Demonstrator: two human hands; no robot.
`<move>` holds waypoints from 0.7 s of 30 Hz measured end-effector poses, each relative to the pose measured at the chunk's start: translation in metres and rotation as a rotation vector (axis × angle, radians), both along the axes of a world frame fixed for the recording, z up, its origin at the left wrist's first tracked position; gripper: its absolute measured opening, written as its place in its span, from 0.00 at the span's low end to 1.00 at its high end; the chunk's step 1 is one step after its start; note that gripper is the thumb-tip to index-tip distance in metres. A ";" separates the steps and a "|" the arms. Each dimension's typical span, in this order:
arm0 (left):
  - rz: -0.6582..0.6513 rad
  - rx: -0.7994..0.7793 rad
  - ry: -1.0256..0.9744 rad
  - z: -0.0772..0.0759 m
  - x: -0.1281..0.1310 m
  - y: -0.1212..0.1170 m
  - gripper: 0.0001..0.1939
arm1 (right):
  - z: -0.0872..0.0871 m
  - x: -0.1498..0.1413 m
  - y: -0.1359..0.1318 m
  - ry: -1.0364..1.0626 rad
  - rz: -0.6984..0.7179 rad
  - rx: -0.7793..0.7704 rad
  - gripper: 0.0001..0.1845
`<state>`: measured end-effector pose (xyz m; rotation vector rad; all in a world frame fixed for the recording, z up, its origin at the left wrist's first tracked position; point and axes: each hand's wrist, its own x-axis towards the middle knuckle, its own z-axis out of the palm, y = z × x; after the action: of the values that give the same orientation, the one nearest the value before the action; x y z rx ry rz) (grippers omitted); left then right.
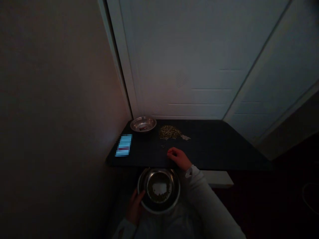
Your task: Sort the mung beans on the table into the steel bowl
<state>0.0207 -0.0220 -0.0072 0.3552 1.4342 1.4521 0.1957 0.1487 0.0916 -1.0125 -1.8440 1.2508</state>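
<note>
My left hand (135, 206) grips the left rim of a metal bowl (159, 211) below the table's front edge, over my lap. Inside it sits a smaller metal bowl (171, 181), with greenish grains around a pale patch at its bottom. Over the table's front part, my right hand (179, 158) is curled, thumb and fingertips drawn together; anything between them is too small and dark to make out. A few loose grains (162, 146) lie just beyond its fingertips. Farther back is a pile of yellowish-green grains (169, 132), with a small whitish heap (185, 137) at its right.
On the dark table (214, 146), another metal bowl (143, 124) stands at the back left. A lit phone (124, 145), its screen blurred out, lies near the left edge. White panels (179, 59) rise behind the table, and a wall (62, 116) closes the left side.
</note>
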 end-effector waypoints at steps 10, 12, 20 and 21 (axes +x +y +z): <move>0.043 -0.039 -0.131 0.005 0.005 0.002 0.19 | 0.000 0.001 0.000 0.124 -0.075 -0.033 0.08; 0.047 -0.048 -0.133 0.005 0.004 0.003 0.19 | 0.001 0.001 -0.001 0.130 -0.070 -0.027 0.08; 0.064 -0.082 -0.203 0.016 0.009 0.003 0.21 | 0.001 0.002 0.001 0.115 -0.099 -0.048 0.09; 0.066 -0.086 -0.206 0.018 0.010 0.004 0.21 | -0.001 0.003 0.000 0.121 -0.099 -0.051 0.09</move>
<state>0.0306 -0.0184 0.0104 0.1014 1.3471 1.4303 0.1982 0.1486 0.0902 -1.0199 -1.6577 1.2772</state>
